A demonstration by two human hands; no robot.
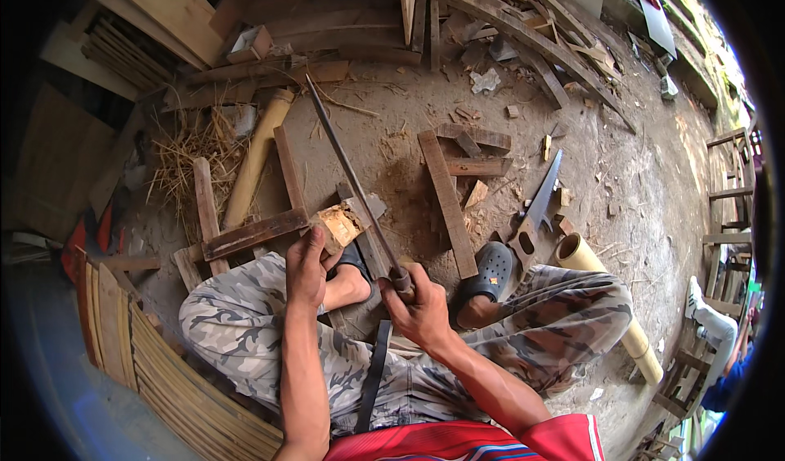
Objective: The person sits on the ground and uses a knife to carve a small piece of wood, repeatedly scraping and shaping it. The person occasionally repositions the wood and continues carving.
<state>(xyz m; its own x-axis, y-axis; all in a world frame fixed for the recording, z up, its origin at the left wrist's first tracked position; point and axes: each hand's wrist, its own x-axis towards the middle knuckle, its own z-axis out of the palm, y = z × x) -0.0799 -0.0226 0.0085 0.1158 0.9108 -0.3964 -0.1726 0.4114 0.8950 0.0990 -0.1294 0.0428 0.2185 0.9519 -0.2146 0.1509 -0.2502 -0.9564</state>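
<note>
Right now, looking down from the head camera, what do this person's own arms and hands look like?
The left hand and right hand are ordinary human hands, without visible gloves, rings, watches or cables. Both forearms are bare. A red fabric sleeve with white trim covers the upper right arm; no left sleeve can be made out.

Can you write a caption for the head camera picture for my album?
Left hand holding a piece of wood, right hand gripping a long thin tool, saw on the ground.
</note>
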